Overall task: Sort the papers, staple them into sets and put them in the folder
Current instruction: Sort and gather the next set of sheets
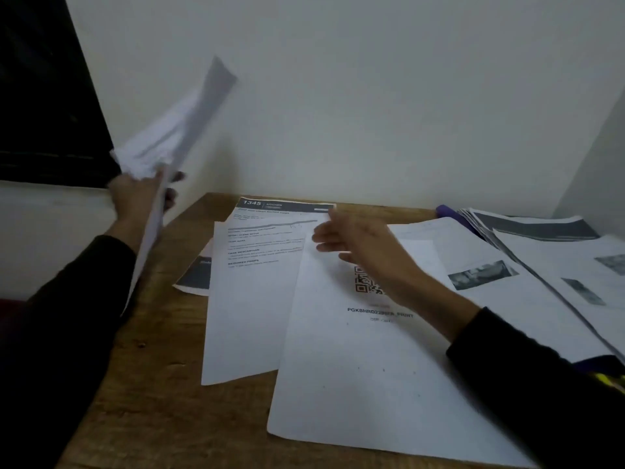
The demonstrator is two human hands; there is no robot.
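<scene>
Sorting printed sheets on the wooden surface (162,367)

We see the left hand (135,194) gripping a raised paper bundle (176,130) at upper left; the right hand (355,242), fingers straight, hovers over the QR-code sheet (355,384).

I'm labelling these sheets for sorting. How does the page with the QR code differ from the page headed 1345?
The QR code page is mostly blank, with a code and one bold line; the 1345 page has a dark header band and several text sections. The QR code page lies nearer, tilted, overlapping the 1345 page's right edge. The right hand is open above the QR code page's far edge. Both are white sheets lying flat on the wooden table.
</scene>
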